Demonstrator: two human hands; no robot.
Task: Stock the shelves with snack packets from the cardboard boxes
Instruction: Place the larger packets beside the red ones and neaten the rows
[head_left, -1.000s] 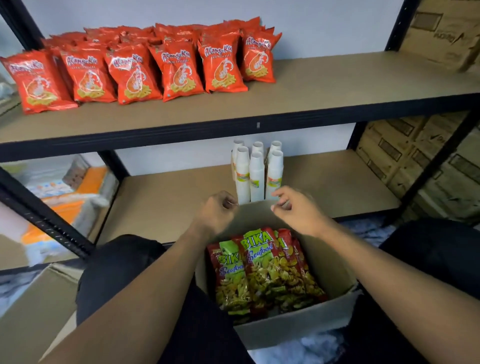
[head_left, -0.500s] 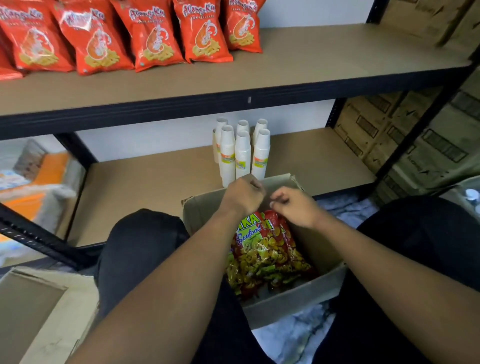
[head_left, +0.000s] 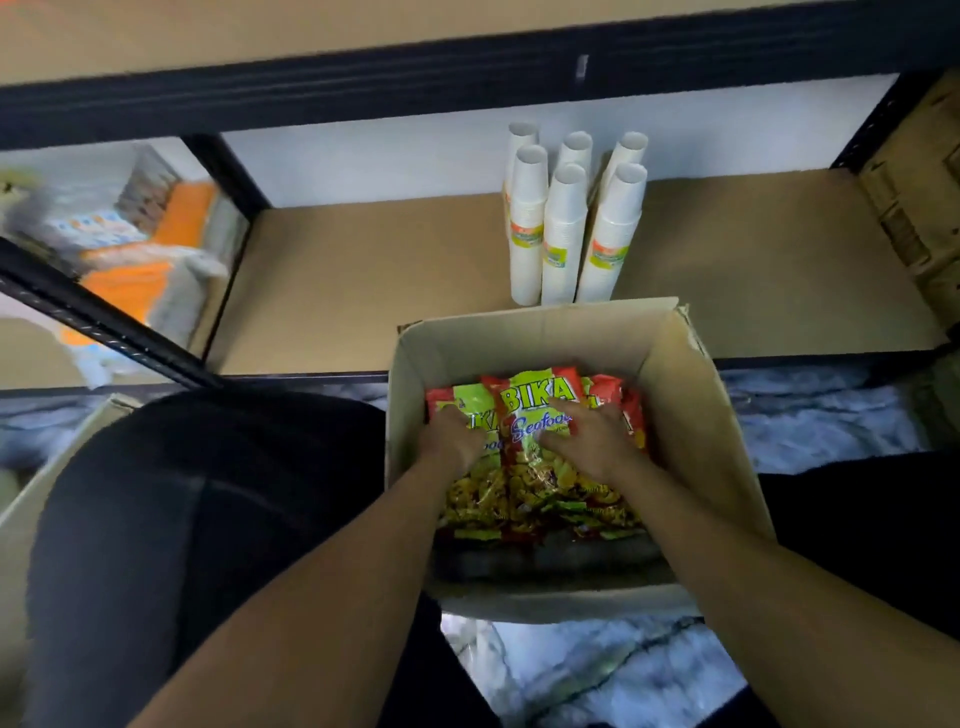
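Observation:
An open cardboard box (head_left: 696, 415) stands on the floor between my knees, in front of the low shelf (head_left: 374, 291). Inside it lie several red-and-green Bika Seafood snack packets (head_left: 535, 400). My left hand (head_left: 449, 434) is down in the box, its fingers curled round the left side of the packets. My right hand (head_left: 592, 436) lies spread flat on top of the packets, fingers apart. The packets' lower halves are partly hidden by my hands and wrists.
Stacks of white paper cups (head_left: 563, 228) stand on the low shelf just behind the box. The black frame of the upper shelf (head_left: 467, 78) crosses the top. Cardboard cartons (head_left: 919, 208) sit at right, wrapped goods (head_left: 140, 249) at left, another box edge (head_left: 47, 467) by my left knee.
My head has tilted down, so the orange packets on the upper shelf have left the view. Both hands dropped from the box's far rim into the box, onto the packets.

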